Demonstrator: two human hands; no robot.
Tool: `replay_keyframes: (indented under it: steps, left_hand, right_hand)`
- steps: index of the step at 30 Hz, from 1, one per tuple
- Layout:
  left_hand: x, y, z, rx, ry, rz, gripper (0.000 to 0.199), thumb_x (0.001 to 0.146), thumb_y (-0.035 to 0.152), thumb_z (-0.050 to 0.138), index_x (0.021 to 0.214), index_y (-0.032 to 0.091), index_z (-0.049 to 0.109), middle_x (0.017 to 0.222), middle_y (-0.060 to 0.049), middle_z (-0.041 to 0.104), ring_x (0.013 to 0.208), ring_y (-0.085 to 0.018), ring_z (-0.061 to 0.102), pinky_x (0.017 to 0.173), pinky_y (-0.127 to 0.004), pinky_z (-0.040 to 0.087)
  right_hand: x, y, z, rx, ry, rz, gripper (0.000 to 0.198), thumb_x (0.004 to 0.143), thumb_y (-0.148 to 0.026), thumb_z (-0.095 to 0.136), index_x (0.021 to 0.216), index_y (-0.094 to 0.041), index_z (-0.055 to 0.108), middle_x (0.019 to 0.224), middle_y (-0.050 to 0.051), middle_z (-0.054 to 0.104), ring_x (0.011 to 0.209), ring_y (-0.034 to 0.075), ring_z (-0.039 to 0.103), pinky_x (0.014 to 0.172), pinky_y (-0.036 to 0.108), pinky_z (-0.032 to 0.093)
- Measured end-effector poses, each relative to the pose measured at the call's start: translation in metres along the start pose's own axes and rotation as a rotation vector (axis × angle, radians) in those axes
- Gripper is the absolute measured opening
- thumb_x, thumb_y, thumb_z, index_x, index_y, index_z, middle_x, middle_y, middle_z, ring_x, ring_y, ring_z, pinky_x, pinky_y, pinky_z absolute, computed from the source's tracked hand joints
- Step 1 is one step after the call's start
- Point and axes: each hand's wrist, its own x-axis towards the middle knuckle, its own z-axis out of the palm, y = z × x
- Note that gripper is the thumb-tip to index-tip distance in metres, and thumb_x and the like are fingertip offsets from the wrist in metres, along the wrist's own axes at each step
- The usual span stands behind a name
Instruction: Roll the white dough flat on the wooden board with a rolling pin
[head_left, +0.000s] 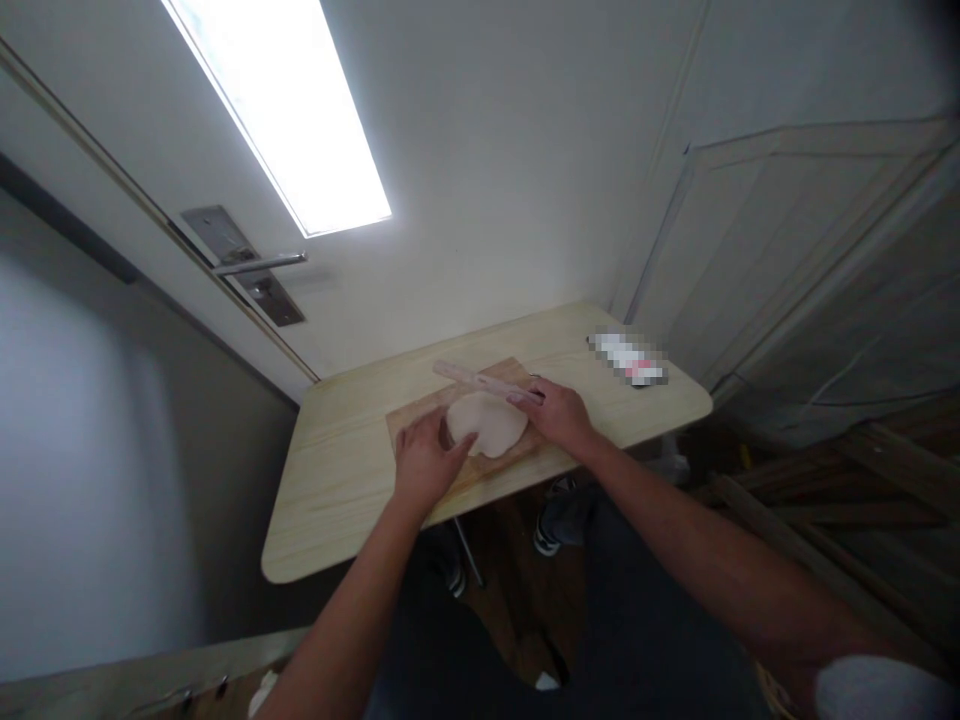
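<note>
A flat, pale piece of rolled-out dough (491, 425) lies on a wooden board (409, 412) on the table. My left hand (429, 455) rests at the dough's left side, fingers spread, with the thumb touching its near edge. In my right hand (559, 412) is one end of a wooden rolling pin (480, 380). The pin slants over the far edge of the dough, its other end pointing to the far left. Whether the pin presses on the dough or hovers just above, I cannot tell.
The light wooden table (337, 470) has rounded corners and stands against a white door with a metal handle (262, 264). A blurred-out white and pink item (628, 358) lies at the table's right end. Wooden slats (795, 510) are stacked on the right, below table height.
</note>
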Motion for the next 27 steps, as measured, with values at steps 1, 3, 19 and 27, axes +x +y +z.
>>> replay_keyframes:
  steps: [1, 3, 19, 27]
  left_hand:
    - [-0.003, 0.001, 0.002, -0.022, -0.020, 0.016, 0.058, 0.083, 0.055, 0.066, 0.130, 0.021, 0.058, 0.127, -0.012, 0.067, 0.119, -0.031, 0.060, 0.106, -0.049, 0.038]
    - [-0.008, 0.003, 0.005, -0.047, -0.015, 0.039, 0.061, 0.078, 0.055, 0.072, 0.128, 0.023, 0.058, 0.129, -0.011, 0.066, 0.121, -0.031, 0.058, 0.108, -0.049, 0.036]
    - [-0.018, 0.013, 0.008, -0.002, 0.046, 0.040, 0.073, 0.072, 0.052, 0.078, 0.132, 0.021, 0.051, 0.136, -0.015, 0.059, 0.132, -0.034, 0.049, 0.110, -0.051, 0.033]
    - [-0.021, 0.018, 0.004, 0.074, 0.021, 0.026, 0.055, 0.079, 0.057, 0.071, 0.121, 0.024, 0.061, 0.143, -0.012, 0.055, 0.137, -0.033, 0.043, 0.113, -0.056, 0.026]
  right_hand:
    - [0.001, 0.000, 0.000, -0.001, -0.004, 0.007, 0.046, 0.090, -0.065, 0.050, 0.087, -0.023, 0.069, 0.081, 0.004, 0.072, 0.073, 0.019, 0.063, 0.061, 0.027, 0.036]
    - [0.003, 0.000, 0.000, -0.001, -0.020, 0.011, 0.045, 0.091, -0.064, 0.050, 0.085, -0.023, 0.069, 0.081, 0.004, 0.072, 0.073, 0.018, 0.063, 0.060, 0.027, 0.035]
    - [0.021, -0.019, 0.006, -0.065, -0.060, -0.001, 0.048, 0.093, -0.065, 0.046, 0.092, -0.023, 0.071, 0.091, 0.007, 0.074, 0.079, 0.021, 0.066, 0.064, 0.029, 0.040]
    - [0.033, -0.015, 0.003, 0.084, -0.011, -0.078, 0.050, 0.092, -0.066, 0.047, 0.086, -0.021, 0.067, 0.079, 0.002, 0.069, 0.072, 0.017, 0.061, 0.063, 0.027, 0.038]
